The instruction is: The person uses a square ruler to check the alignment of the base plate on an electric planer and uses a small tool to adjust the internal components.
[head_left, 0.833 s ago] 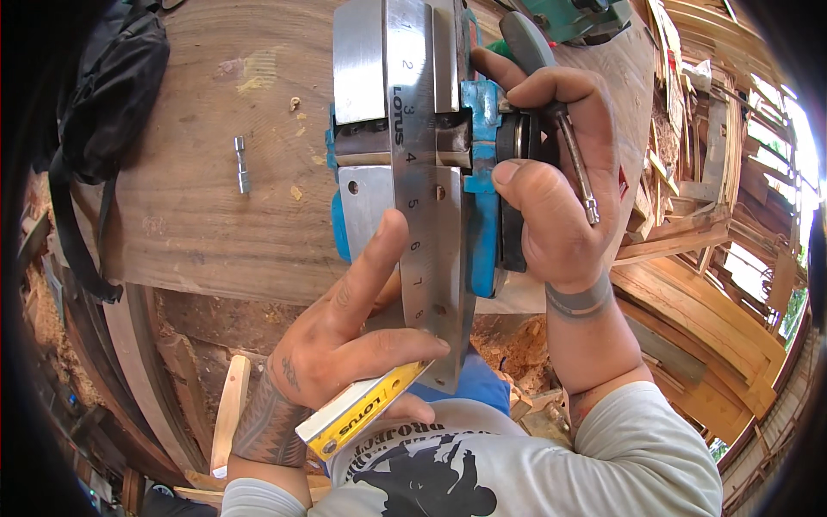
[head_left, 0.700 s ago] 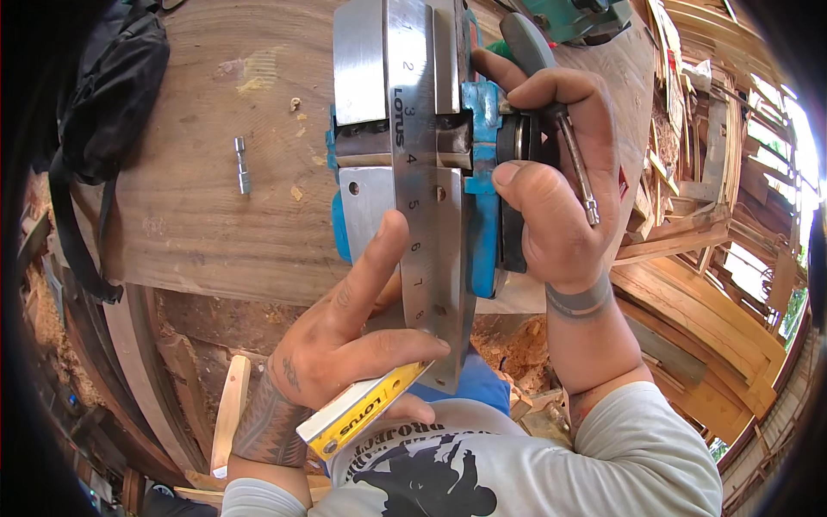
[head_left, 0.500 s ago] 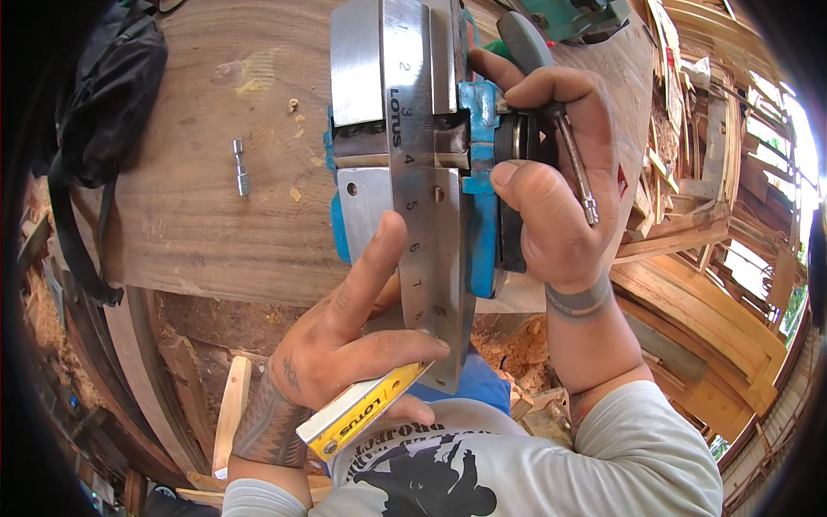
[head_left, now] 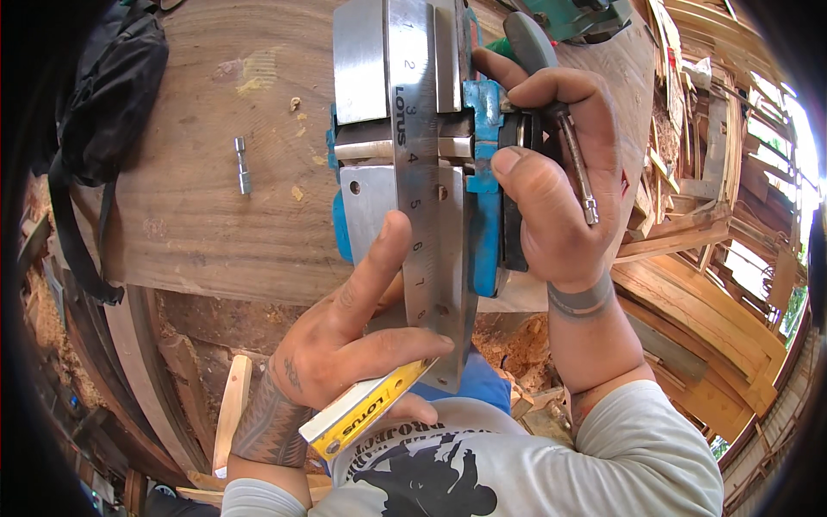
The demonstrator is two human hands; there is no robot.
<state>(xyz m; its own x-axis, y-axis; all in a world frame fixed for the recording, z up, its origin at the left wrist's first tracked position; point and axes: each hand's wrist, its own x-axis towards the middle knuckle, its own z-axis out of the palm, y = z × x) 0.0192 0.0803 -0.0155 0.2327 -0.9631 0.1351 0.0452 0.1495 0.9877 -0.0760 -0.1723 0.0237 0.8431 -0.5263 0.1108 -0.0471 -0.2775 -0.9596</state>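
Note:
An upturned electric hand planer [head_left: 366,207] with a blue body lies on the table, its metal sole facing up. Along the sole rests the steel blade of a try square [head_left: 416,228], crossing the slot over the cutter drum [head_left: 363,146]. My left hand [head_left: 336,340] grips the square near its yellow-edged stock, index finger stretched along the blade. At the planer's right side, my right hand [head_left: 560,194] has its thumb by the blue housing and the dark drum end. Tucked among its fingers is a nut driver [head_left: 579,164] with a dark grey handle and thin shaft.
A small metal socket bit [head_left: 242,166] lies on the wooden table [head_left: 198,233] to the left. A black bag [head_left: 112,95] with a strap hangs over the left edge. A green power tool [head_left: 577,13] stands at the far right. Stacked timber [head_left: 689,327] fills the right side.
The cutter drum has turned, so a brighter strip now shows in the slot. Planer and square have shifted very slightly right; both hands keep their hold.

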